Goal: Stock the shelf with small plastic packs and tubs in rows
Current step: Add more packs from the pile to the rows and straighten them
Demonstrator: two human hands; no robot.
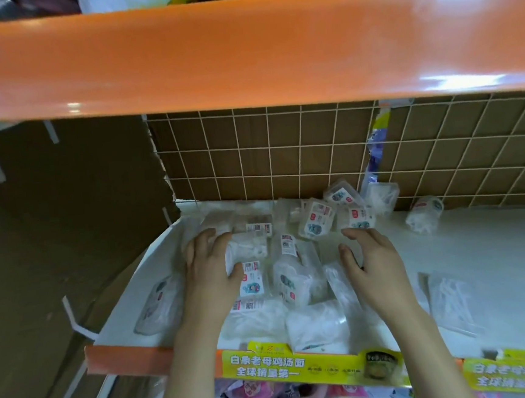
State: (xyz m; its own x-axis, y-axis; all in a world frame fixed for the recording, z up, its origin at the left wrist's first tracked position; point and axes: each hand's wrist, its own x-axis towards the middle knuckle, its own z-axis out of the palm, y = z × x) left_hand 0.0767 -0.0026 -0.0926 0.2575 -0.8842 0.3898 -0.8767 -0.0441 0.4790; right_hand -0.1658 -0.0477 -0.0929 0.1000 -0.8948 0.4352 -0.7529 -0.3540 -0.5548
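A white shelf [498, 260] holds several small clear plastic packs and tubs of white picks, lying in a loose heap. My left hand [210, 267] lies over a labelled pack [244, 264] at the heap's left, fingers curved on it and thumb against its side. My right hand [371, 265] hovers with relaxed, slightly curled fingers over a clear pack [338, 281] and holds nothing. Upright tubs [315, 222] stand near the back grid. One tub [424, 216] lies apart on the right. A flat pack [454, 299] lies at the front right.
An orange shelf beam [242, 51] spans the top just above my head. A wire grid over cardboard [282, 152] backs the shelf. The orange front edge carries yellow price strips [301, 367]. Cardboard [66, 216] stands on the left. Goods fill the lower shelf [265, 395].
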